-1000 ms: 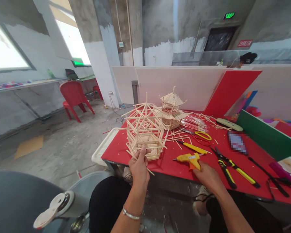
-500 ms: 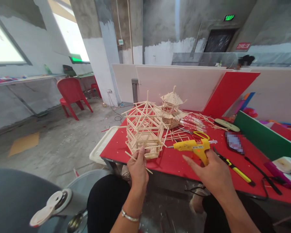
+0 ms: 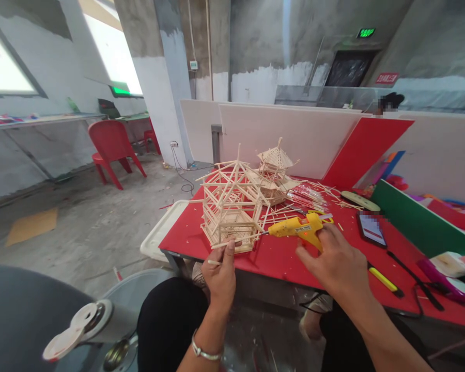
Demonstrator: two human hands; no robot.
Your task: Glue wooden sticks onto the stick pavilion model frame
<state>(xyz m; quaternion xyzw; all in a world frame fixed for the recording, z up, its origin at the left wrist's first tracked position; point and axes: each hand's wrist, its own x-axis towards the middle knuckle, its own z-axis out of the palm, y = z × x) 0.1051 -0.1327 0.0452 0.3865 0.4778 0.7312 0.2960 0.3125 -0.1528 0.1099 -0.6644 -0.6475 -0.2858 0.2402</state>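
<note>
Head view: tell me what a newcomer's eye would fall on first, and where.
Probably the pale stick frame near the front edge of the red table, with a smaller roofed tower behind it to the right. Next, the bright yellow glue gun in the right hand, its nozzle pointing left toward the frame, where the left hand pinches a thin stick.

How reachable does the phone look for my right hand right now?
Probably not as things stand: your right hand holds the yellow glue gun, though nothing appears to block the phone itself.
</note>
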